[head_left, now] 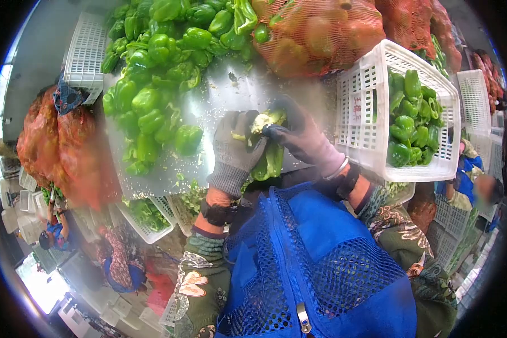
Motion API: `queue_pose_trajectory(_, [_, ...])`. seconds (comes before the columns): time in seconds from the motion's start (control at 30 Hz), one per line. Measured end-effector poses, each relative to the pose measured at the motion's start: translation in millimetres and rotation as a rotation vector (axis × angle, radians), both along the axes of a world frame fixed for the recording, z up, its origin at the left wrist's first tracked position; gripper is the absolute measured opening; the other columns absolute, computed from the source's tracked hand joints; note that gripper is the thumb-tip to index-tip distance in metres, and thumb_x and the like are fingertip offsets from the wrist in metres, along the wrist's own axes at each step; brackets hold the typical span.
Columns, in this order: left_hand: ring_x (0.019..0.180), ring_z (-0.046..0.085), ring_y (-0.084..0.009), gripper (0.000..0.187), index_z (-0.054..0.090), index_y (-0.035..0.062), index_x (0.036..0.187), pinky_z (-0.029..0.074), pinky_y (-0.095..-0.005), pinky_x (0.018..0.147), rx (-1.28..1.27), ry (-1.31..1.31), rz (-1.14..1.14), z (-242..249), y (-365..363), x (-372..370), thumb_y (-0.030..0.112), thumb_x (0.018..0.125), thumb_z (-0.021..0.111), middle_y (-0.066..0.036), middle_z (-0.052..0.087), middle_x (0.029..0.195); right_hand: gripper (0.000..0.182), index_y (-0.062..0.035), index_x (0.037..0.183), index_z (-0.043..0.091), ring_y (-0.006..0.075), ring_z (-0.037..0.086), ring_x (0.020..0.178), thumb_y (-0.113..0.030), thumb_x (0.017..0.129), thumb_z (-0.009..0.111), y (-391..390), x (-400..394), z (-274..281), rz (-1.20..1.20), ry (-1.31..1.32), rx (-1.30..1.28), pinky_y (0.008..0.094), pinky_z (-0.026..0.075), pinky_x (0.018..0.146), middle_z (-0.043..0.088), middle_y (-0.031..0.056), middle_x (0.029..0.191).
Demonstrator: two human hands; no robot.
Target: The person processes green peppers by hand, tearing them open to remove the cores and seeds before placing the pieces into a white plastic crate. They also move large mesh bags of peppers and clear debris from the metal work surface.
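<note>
My left hand (236, 152), in a grey glove, grips a green bell pepper (270, 160) held over the near edge of the metal table (248, 90). My right hand (301, 135), also gloved, pinches the pepper's pale core at its top. A large heap of green peppers (158, 67) lies on the table to the left of my hands.
A white crate (366, 101) with green peppers stands at the right. Red mesh sacks (315, 34) of peppers lie at the back and another sack (62, 146) at the left. A second crate (146, 217) sits below the table. Other people work at the left and right.
</note>
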State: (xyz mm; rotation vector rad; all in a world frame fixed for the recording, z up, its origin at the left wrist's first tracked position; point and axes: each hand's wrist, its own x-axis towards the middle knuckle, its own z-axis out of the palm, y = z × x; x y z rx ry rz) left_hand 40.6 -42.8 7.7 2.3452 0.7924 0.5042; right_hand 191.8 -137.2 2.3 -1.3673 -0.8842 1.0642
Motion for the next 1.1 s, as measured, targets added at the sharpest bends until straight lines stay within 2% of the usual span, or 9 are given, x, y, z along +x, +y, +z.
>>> queue_pose_trajectory(0.27, [0.089, 0.058, -0.0313, 0.058, 0.049, 0.0119, 0.124, 0.047, -0.042, 0.076, 0.2, 0.152, -0.168, 10.0, 6.8, 15.9, 0.027, 0.071, 0.07, -0.012, 0.058, 0.094, 0.035, -0.0021, 0.106, 0.057, 0.0088, 0.051, 0.089, -0.027, 0.085, 0.069, 6.4, 19.3, -1.5, 0.148, 0.051, -0.015, 0.0275, 0.045, 0.08, 0.06, 0.0031, 0.096])
queue_pose_trajectory(0.43, [0.083, 0.065, -0.0297, 0.041, 0.05, 0.0106, 0.116, 0.051, -0.0384, 0.075, -0.082, 0.157, 0.046, -14.7, -3.5, 27.0, 0.019, 0.08, 0.068, -0.015, 0.065, 0.092, 0.041, -0.0024, 0.1, 0.057, 0.0138, 0.054, 0.075, -0.034, 0.081, 0.073, 11.5, -2.9, -56.8, -0.367, -0.597, -0.103, 0.0281, 0.046, 0.069, 0.061, 0.004, 0.084])
queue_pose_trajectory(0.53, [0.076, 0.064, -0.0323, 0.039, 0.055, 0.0073, 0.111, 0.05, -0.0417, 0.069, -0.385, -0.034, 0.212, -43.5, -6.3, 27.7, 0.031, 0.082, 0.067, -0.017, 0.065, 0.086, 0.036, -0.0036, 0.098, 0.058, 0.0141, 0.056, 0.074, -0.034, 0.083, 0.071, 12.0, 4.8, -38.6, -0.29, -0.129, -0.179, 0.028, 0.046, 0.068, 0.063, 0.0045, 0.085])
queue_pose_trajectory(0.6, [0.075, 0.062, -0.0175, 0.039, 0.062, 0.0032, 0.104, 0.05, -0.0333, 0.069, -0.891, -0.336, 0.28, -43.6, 0.4, 25.1, 0.036, 0.084, 0.068, -0.007, 0.067, 0.089, 0.025, -0.0068, 0.095, 0.059, 0.0115, 0.057, 0.075, -0.029, 0.086, 0.067, 7.7, 2.3, -33.6, -0.306, 0.306, -0.132, 0.027, 0.047, 0.068, 0.063, 0.0035, 0.086])
queue_pose_trajectory(0.67, [0.084, 0.064, -0.0178, 0.027, 0.056, 0.0025, 0.109, 0.054, -0.0298, 0.075, -1.061, -0.495, 0.445, -49.4, 8.6, 26.3, 0.015, 0.088, 0.066, -0.009, 0.064, 0.096, 0.021, -0.0083, 0.093, 0.058, 0.0097, 0.056, 0.073, -0.027, 0.088, 0.066, 6.5, -7.9, -40.4, -0.325, 0.592, -0.095, 0.026, 0.047, 0.065, 0.061, 0.002, 0.083])
queue_pose_trajectory(0.83, [0.084, 0.064, -0.0228, 0.035, 0.057, 0.0065, 0.114, 0.053, -0.0385, 0.084, -1.357, -1.172, 0.477, -27.7, 24.3, -7.4, 0.03, 0.089, 0.063, -0.009, 0.065, 0.095, 0.018, -0.0077, 0.096, 0.055, 0.0101, 0.053, 0.071, -0.026, 0.094, 0.055, -7.8, -10.9, -45.3, -0.292, 0.731, -0.042, 0.0249, 0.046, 0.066, 0.055, 0.0004, 0.078])
queue_pose_trajectory(0.93, [0.088, 0.063, -0.02, 0.036, 0.06, 0.0043, 0.114, 0.052, -0.0384, 0.086, -0.803, -0.626, 0.438, -16.1, 36.9, -85.3, 0.027, 0.086, 0.065, -0.008, 0.065, 0.099, 0.022, -0.007, 0.099, 0.054, 0.0097, 0.051, 0.07, -0.028, 0.096, 0.051, -11.5, -2.1, -17.4, -0.228, 0.659, 0.021, 0.0252, 0.046, 0.065, 0.054, 0.0007, 0.079])
queue_pose_trajectory(1.07, [0.093, 0.063, -0.0176, 0.037, 0.06, 0.0018, 0.113, 0.051, -0.0308, 0.085, -0.707, 0.51, 0.235, -65.6, 15.8, -198.2, 0.024, 0.084, 0.068, -0.009, 0.064, 0.107, 0.024, -0.0059, 0.101, 0.054, 0.0098, 0.054, 0.074, -0.029, 0.096, 0.052, -3.4, -1.4, -10.5, -0.304, 0.369, -0.006, 0.0255, 0.047, 0.067, 0.058, 0.0027, 0.084])
queue_pose_trajectory(1.1, [0.095, 0.063, -0.0202, 0.039, 0.06, 0.0028, 0.115, 0.051, -0.0313, 0.086, -0.762, 0.485, 0.279, -72.4, 12.6, -203.9, 0.022, 0.083, 0.07, -0.012, 0.062, 0.113, 0.023, -0.006, 0.101, 0.054, 0.0098, 0.054, 0.074, -0.028, 0.095, 0.053, -0.9, -1.8, -11.4, -0.275, 0.302, 0.021, 0.0256, 0.047, 0.067, 0.058, 0.003, 0.084])
